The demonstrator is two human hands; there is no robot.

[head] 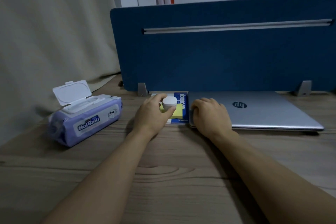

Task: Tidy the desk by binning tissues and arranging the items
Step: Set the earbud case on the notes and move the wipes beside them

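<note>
Wood desk (172, 169), blue divider (218, 51), beige curtain (45, 32)

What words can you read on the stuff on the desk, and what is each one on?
"HuiBaiLi": on the front label of the purple wipes pack.
"hp": round logo on the closed laptop lid, upside down from here.
"Notebook": likely, in white on the notebook blue cover, turned sideways and partly hidden.
Small print on the wipes pack label is too blurred to read.
The yellow sticky notes and the white jar show no text.
</note>
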